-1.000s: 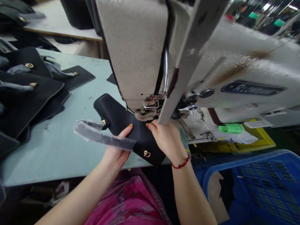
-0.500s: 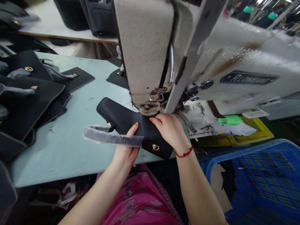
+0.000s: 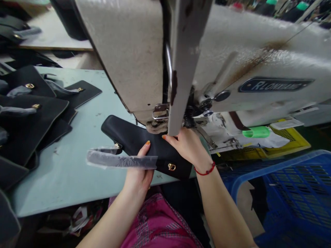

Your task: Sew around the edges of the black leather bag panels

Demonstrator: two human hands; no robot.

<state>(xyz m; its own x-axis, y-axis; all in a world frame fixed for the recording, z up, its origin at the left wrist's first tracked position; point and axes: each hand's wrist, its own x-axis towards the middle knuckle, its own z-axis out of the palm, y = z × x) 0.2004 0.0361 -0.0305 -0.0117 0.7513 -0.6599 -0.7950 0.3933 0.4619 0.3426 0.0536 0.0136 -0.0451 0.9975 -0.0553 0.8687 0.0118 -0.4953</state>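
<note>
A black leather bag panel (image 3: 129,134) lies under the head of a sewing machine (image 3: 129,62). Its carry handle (image 3: 116,157), wrapped in clear plastic, is fixed by gold buckles and loops toward me. My left hand (image 3: 139,175) grips the panel's near edge, thumb on top and fingers underneath, with the handle crossing over it. My right hand (image 3: 187,146) is closed on the panel just right of the presser area, thumb and fingers pinching the leather. The needle and the far edge of the panel are hidden behind the machine head.
More black panels with wrapped handles (image 3: 31,120) are piled at the left of the pale green table (image 3: 85,179). A blue plastic basket (image 3: 287,203) stands at the lower right, a yellow crate (image 3: 292,137) behind it. A white shelf (image 3: 51,34) runs along the back left.
My view has shifted, so the machine head looks larger and further left. Both hands keep their hold on the panel, which sits almost the same under the machine.
</note>
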